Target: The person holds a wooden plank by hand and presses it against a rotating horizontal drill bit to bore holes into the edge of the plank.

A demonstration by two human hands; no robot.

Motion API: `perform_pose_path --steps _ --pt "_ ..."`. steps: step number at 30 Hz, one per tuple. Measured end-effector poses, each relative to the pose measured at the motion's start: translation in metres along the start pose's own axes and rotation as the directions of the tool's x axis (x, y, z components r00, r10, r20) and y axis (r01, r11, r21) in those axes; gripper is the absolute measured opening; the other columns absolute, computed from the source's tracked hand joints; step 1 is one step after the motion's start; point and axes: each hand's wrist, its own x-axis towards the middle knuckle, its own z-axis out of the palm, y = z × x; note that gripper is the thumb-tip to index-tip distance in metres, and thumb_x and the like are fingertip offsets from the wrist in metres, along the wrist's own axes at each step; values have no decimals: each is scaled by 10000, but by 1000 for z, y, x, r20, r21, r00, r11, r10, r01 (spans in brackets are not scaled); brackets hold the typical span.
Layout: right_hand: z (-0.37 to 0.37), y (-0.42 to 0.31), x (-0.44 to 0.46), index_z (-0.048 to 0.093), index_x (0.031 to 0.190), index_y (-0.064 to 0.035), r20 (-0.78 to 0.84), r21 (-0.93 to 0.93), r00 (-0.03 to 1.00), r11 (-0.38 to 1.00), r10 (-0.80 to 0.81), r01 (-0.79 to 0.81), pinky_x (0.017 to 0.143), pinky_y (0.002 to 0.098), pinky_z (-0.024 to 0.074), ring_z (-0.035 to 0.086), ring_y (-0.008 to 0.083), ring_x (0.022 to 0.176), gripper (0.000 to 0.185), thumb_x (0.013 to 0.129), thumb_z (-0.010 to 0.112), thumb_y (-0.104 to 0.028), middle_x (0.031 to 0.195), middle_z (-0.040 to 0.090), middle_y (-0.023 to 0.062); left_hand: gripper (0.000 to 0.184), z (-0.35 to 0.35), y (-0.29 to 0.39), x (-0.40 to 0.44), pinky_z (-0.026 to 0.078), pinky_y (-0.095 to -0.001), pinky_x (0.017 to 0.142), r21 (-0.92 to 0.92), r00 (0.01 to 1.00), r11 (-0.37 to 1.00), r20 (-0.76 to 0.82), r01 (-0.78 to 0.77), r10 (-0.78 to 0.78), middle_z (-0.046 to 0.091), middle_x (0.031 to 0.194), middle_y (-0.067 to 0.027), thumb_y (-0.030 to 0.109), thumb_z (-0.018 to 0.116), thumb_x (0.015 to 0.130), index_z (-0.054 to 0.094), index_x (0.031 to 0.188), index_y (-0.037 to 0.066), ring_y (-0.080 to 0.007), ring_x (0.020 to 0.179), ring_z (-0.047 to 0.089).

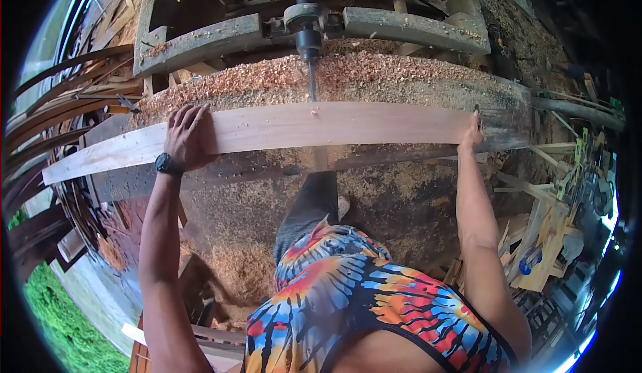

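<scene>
A long, pale wooden board (pixel 321 124) lies crosswise on the work table (pixel 505 102), its left end reaching past the table's side. My left hand (pixel 187 138), with a black watch at the wrist, rests over the board left of the middle, its fingers on the far edge. At the board's right end my right hand (pixel 472 131) grips the edge, thumb side up. Between the hands, a dark spindle with a thin bit (pixel 311 79) comes down at the board's far edge. Whether the bit touches the wood cannot be made out.
Reddish wood chips (pixel 261 82) are heaped along the table's far side. A wooden frame beam (pixel 414 31) stands behind them. Curved wood strips (pixel 87 99) are stacked at the left. Offcuts (pixel 542 239) lie at the right, and sawdust (pixel 244 266) covers the floor near my legs.
</scene>
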Motion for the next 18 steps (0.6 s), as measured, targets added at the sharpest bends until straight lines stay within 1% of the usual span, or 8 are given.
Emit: perform_pose_path --steps 3,6,9,12,15,18 --pt "6 2 4 809 1146 40 -30 -78 995 992 -97 94 802 409 589 746 262 924 676 957 769 -608 1073 812 148 1235 -1 1 4 347 -561 1250 -6 1000 1000 13 17 -17 575 1511 -163 371 1026 493 499 1571 78 -386 1456 485" --pt "11 -6 2 817 1131 31 -28 -56 999 998 -43 42 820 403 593 750 257 934 705 959 738 -647 1077 816 134 1230 -1 1 5 349 -557 1245 4 999 999 21 41 -41 578 1509 -162 383 1030 497 503 1566 82 -383 1448 494" --pt "9 -14 0 817 1150 17 2 -123 1000 992 -29 29 843 399 592 756 250 945 701 957 732 -652 1108 818 126 1228 1 -1 7 351 -557 1237 7 999 999 20 46 -46 580 1507 -161 387 1031 498 504 1566 86 -377 1441 501" --pt "13 -13 3 811 1171 17 29 -50 999 998 -40 42 863 397 588 757 247 970 710 952 735 -654 1128 816 124 1231 0 -3 9 355 -556 1229 3 999 999 13 40 -40 586 1501 -159 384 1030 497 503 1570 91 -373 1433 508" --pt "15 -13 11 814 1160 21 -16 -186 999 982 -38 35 867 391 585 753 245 984 718 938 748 -659 1121 814 131 1244 -1 -4 12 358 -552 1224 3 1000 1000 -1 24 -24 596 1490 -156 380 1030 492 498 1579 95 -373 1422 517" --pt "23 -10 14 814 1147 34 -4 -6 999 999 -40 40 872 395 580 749 250 991 725 925 764 -654 1105 813 135 1258 -2 -6 15 358 -548 1223 -9 1000 1000 -1 19 -19 603 1481 -155 376 1032 485 492 1587 99 -375 1413 524"
